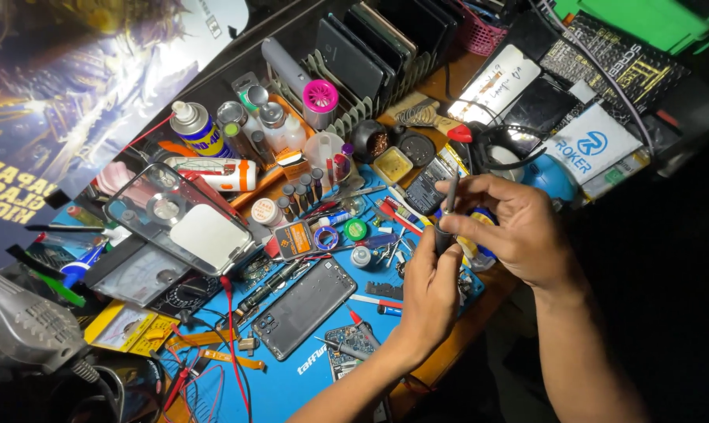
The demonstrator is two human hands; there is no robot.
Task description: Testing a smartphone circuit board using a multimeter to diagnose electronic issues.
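While both hands meet above the right part of the cluttered worktop (448,345), they share one thing: a slim dark grey pen-shaped screwdriver (447,213), held nearly upright with its upper end tilted slightly to the right. The left hand (429,294) comes up from the near edge and wraps the lower part of the tool, its fingers (447,258) curled together around the shaft. The right hand (519,227) reaches in from the right and closes over the upper part, thumb and fingers pinched on the shaft, so the top of the tool stands clear above them.

Left of the hands, on a blue rubber work mat (292,380), lies an opened dark smartphone (303,308) with its back cover off, set at a slant. Near it, by the mat's near edge, sits a small bare circuit board (347,346). Further left stands a clear rectangular magnifier plate (178,219), tilted, with red test leads (233,352) trailing towards the near edge beneath it.

Far from the hands, a grey slotted rack (370,59) holds a row of dark phones standing on edge. To its left stand a blue and yellow spray can (198,129), a white and orange tube (213,172) lying on its side, and a cluster of small bottles. A pink-topped round fan-like tool (320,98) stands just beside the rack. Small tools, pens and a roll of green tape (355,229) are strewn between the bottles and the hands.
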